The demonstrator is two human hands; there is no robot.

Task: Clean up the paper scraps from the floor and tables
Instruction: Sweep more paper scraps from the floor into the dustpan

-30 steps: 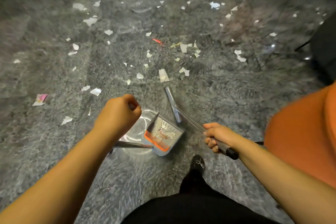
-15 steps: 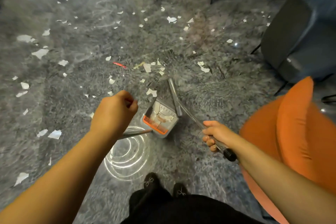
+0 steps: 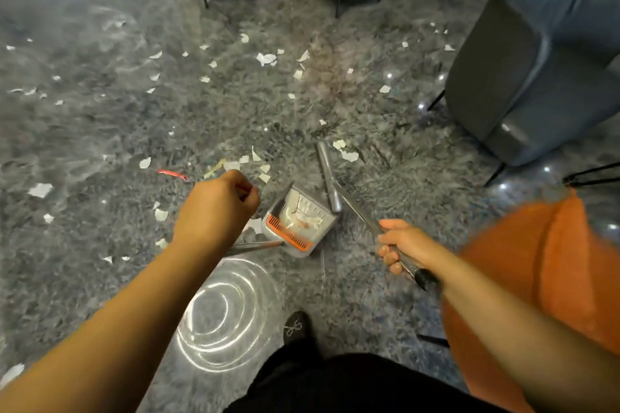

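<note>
Scraps [image 3: 266, 59] of white paper, dozens, dot the grey rug [image 3: 100, 131] left of and beyond one dustpan [image 3: 298, 221]. Left of it, the left hand [image 3: 214, 211] stays fisted on the dustpan's handle; right of it, the right hand [image 3: 401, 245] grips one broom [image 3: 330, 178]. Since earlier, the dustpan has shifted forward, and four chairs show.

1. No text, label, brand, number or sign can be read anywhere in view.
2. The paper scraps [image 3: 266, 59] on the floor are too small and blurred to show any print.
</note>
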